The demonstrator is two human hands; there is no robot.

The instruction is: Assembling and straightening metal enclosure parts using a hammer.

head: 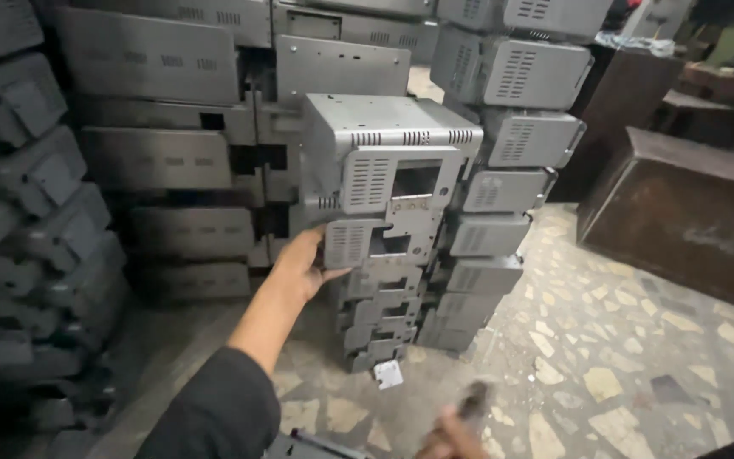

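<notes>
My left hand [303, 262] reaches forward in a dark sleeve and rests against the side of a tall stack of grey metal casings [384, 255], gripping one casing [358, 242] midway up the stack. The top casing [392, 144] has vent slots and a rectangular cut-out. My right hand [452, 433] shows blurred at the bottom edge, closed around a small dark object [473, 398] that I cannot identify.
More stacks of grey casings stand at left [27, 212], behind [163, 127] and right [511, 153]. A dark brown metal box [681, 212] sits at right. A small white plate [388, 374] lies on the stone-chip floor [622, 340].
</notes>
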